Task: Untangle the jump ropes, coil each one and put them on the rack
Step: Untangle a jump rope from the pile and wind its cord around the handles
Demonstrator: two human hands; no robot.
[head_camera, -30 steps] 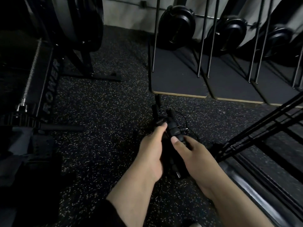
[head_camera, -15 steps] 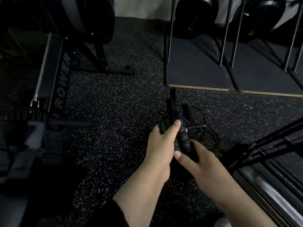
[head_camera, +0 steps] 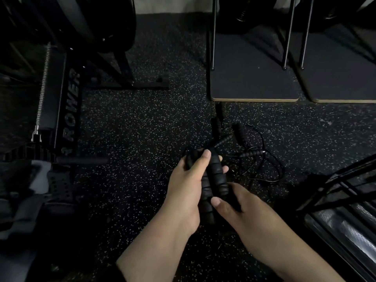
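On the speckled floor (head_camera: 132,139), both hands grip bundled handles (head_camera: 215,176); beyond them, cords (head_camera: 270,167) remain tangled, uncoiled, unracked.

Both hands draw back toward the body: the left hand (head_camera: 186,186) lifts the gripped bundle of handles (head_camera: 216,178) clear of the loose cords (head_camera: 264,165), while the right hand (head_camera: 242,208) slides down onto its lower end
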